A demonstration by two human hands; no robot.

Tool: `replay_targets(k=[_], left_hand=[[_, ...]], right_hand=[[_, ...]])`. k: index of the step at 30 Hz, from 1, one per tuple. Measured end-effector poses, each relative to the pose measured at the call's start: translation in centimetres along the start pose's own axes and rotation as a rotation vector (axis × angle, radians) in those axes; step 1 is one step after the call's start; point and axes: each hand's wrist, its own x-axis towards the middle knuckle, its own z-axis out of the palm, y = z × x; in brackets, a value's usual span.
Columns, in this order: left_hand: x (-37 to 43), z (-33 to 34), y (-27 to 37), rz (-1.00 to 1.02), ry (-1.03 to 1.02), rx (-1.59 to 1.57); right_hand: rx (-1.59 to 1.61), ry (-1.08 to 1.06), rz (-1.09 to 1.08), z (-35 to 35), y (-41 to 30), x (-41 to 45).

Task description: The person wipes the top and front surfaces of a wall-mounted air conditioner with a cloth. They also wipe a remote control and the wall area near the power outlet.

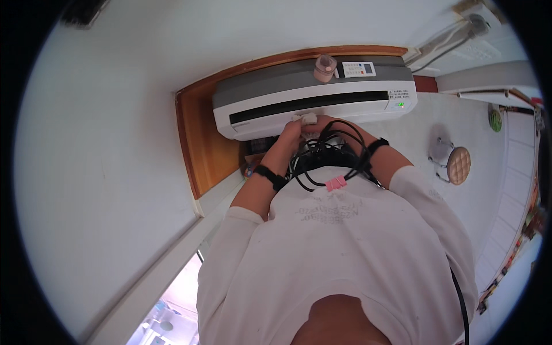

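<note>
A white wall-type air conditioner (310,103) with a long black vent and a lit green display lies before me. My left hand (294,128) and my right hand (318,124) meet close to its lower front edge, both closed around a crumpled white cloth (308,118). The fingers are small and partly hidden, so the exact grip of each is unclear. On the unit's grey top are a pinkish translucent container (325,68) and a white remote control (359,69). Looped black cables (345,129), held by a pink clip (336,183), hang near my forearms.
Behind and left of the unit is a brown wooden frame (185,142). Dark items and a box lie partly hidden under its left end. On the right, a round tan padded stool (459,165) stands on the floor, with a green striped round object (495,120) beyond.
</note>
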Motion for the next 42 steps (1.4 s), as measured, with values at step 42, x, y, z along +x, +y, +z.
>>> replay_targets(k=[42], left_hand=[[-1.6,-5.5,-0.9,1.012,0.396,1.090]], right_hand=[[-0.211,1.207,0.370,-9.7,14.9,-9.9]])
